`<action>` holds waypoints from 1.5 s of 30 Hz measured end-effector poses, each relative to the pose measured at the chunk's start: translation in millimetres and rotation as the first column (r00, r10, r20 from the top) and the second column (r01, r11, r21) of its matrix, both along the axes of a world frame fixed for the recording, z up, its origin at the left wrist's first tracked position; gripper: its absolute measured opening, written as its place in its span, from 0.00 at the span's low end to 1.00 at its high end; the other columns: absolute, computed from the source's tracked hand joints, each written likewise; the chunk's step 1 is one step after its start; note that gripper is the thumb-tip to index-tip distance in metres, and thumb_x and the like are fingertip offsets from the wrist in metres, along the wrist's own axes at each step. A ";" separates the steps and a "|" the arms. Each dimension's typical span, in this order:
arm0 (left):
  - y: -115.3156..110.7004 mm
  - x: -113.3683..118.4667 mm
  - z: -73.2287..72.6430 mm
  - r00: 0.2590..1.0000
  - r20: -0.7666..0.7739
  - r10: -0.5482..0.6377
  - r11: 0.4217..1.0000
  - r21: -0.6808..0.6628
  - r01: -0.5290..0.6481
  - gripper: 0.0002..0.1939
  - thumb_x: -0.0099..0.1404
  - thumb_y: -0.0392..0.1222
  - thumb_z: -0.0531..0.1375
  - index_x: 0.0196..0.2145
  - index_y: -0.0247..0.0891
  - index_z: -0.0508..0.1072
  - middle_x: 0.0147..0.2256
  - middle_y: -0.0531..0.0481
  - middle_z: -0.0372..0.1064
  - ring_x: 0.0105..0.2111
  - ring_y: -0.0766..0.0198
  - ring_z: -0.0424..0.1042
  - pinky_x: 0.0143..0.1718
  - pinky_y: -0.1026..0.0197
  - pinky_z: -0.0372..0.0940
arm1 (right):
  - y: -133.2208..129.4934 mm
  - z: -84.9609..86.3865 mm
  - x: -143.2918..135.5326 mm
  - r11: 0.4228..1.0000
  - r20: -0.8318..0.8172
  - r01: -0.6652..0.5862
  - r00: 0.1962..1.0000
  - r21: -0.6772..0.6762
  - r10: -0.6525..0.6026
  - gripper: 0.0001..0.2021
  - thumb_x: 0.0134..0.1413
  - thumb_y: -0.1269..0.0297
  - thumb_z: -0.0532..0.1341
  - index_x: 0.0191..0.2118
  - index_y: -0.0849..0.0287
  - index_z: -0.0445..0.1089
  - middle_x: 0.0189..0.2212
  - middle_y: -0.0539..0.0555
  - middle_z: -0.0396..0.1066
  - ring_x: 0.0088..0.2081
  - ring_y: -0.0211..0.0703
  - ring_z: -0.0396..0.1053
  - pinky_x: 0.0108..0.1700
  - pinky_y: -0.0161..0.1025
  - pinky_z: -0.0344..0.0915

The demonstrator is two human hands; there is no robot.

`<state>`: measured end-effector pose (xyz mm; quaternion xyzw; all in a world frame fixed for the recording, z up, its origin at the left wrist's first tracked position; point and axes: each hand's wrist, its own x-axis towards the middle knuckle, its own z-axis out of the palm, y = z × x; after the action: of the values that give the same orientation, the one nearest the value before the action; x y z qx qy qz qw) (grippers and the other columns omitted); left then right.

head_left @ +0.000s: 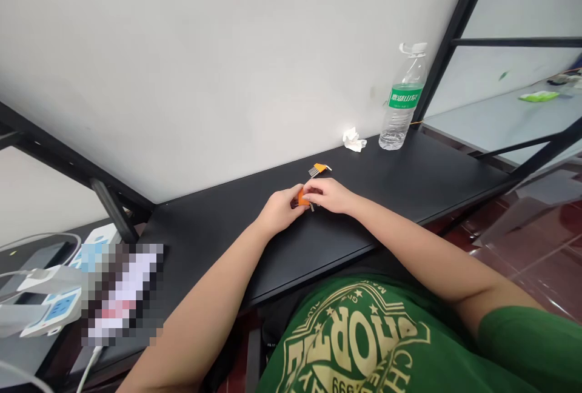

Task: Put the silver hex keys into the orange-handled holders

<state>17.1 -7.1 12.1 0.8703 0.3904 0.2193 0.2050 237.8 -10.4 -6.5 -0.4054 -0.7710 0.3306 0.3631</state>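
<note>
My left hand (280,210) is closed round a small orange hex key holder (304,197) above the black tabletop (213,223). From the right, my right hand (331,195) meets it with fingers pinched against the holder. Short metal ends show beneath the right fingertips, though how they sit in the holder is partly hidden. Just behind both hands lies a second orange hex key holder (320,168), thin metal keys sticking out to its left and a bent one at its right.
A crumpled white tissue (353,139) and a water bottle (403,99) stand near the wall. At left are a blurred-out phone-like object (125,296), power strips (59,308) and white cables (91,359). Black metal frame bars (113,211) rise at both ends.
</note>
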 end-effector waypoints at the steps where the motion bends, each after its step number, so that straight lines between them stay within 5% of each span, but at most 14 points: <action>1: 0.9 -1.2 -0.1 1.000 0.003 0.012 1.000 0.002 -0.012 0.14 0.67 0.46 0.62 0.49 0.44 0.76 0.36 0.54 0.76 0.34 0.62 0.74 0.41 0.60 0.68 | -0.5 1.0 1.7 1.000 0.010 0.027 1.000 0.006 -0.027 0.07 0.64 0.60 0.63 0.39 0.57 0.74 0.33 0.49 0.75 0.33 0.39 0.68 0.38 0.38 0.62; 5: 8.7 -9.1 -5.8 0.991 0.040 0.130 0.991 0.019 -0.130 0.25 0.64 0.47 0.65 0.59 0.43 0.73 0.37 0.53 0.77 0.37 0.60 0.76 0.43 0.59 0.69 | -1.0 3.9 11.4 0.993 0.148 0.116 0.983 -0.013 -0.112 0.09 0.63 0.58 0.64 0.34 0.58 0.73 0.29 0.49 0.73 0.30 0.39 0.66 0.36 0.38 0.60; 11: 9.6 -5.8 -12.3 0.995 0.032 0.093 0.995 0.038 -0.094 0.26 0.65 0.47 0.64 0.60 0.43 0.73 0.40 0.52 0.78 0.38 0.60 0.77 0.45 0.59 0.71 | -1.0 4.0 7.5 0.992 0.260 0.035 0.966 -0.119 -0.003 0.10 0.66 0.61 0.61 0.34 0.57 0.76 0.31 0.49 0.76 0.30 0.38 0.67 0.35 0.37 0.59; 17: 13.0 -10.4 -11.8 0.990 0.023 0.136 0.991 0.013 -0.136 0.27 0.64 0.48 0.65 0.60 0.44 0.73 0.40 0.52 0.79 0.39 0.59 0.78 0.47 0.58 0.71 | 9.1 2.2 24.1 0.972 0.376 0.178 0.899 0.152 -0.223 0.09 0.68 0.64 0.61 0.37 0.58 0.77 0.39 0.55 0.76 0.39 0.43 0.70 0.41 0.39 0.61; 22: 15.8 -13.4 -12.2 0.988 -0.010 0.154 0.988 0.004 -0.154 0.27 0.63 0.47 0.66 0.60 0.44 0.73 0.39 0.52 0.79 0.38 0.59 0.78 0.46 0.58 0.71 | 12.3 1.2 29.4 0.968 0.603 0.192 0.758 0.161 -0.250 0.07 0.67 0.67 0.61 0.43 0.58 0.78 0.48 0.60 0.75 0.45 0.49 0.72 0.41 0.41 0.62; 30: 16.8 -13.7 -14.6 0.991 -0.011 0.137 0.991 -0.001 -0.137 0.27 0.64 0.47 0.65 0.60 0.44 0.73 0.40 0.52 0.79 0.39 0.59 0.78 0.46 0.58 0.71 | 6.4 5.8 21.7 0.950 0.674 0.226 0.670 0.215 -0.312 0.11 0.70 0.69 0.56 0.41 0.60 0.78 0.47 0.62 0.75 0.45 0.51 0.73 0.42 0.42 0.63; 38: 14.4 -11.8 -11.1 0.993 -0.019 0.119 0.993 -0.009 -0.120 0.27 0.64 0.47 0.64 0.60 0.44 0.73 0.40 0.52 0.79 0.38 0.59 0.78 0.45 0.59 0.71 | 6.9 4.7 23.1 0.935 0.642 0.285 0.681 0.211 -0.353 0.08 0.66 0.69 0.59 0.45 0.59 0.76 0.50 0.61 0.74 0.45 0.52 0.73 0.42 0.44 0.64; 45: 13.9 -11.2 -11.0 0.993 -0.014 0.115 0.993 -0.018 -0.116 0.27 0.64 0.46 0.65 0.60 0.43 0.73 0.40 0.52 0.79 0.38 0.60 0.78 0.45 0.59 0.71 | -3.3 12.3 15.3 0.967 0.689 0.225 0.683 0.118 -0.243 0.03 0.59 0.70 0.63 0.34 0.59 0.73 0.43 0.61 0.74 0.38 0.48 0.71 0.36 0.42 0.60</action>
<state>5.9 6.8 1.1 0.8458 0.4434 0.2213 0.1973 253.1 -13.7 5.8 -0.5905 -0.7964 0.0948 0.0892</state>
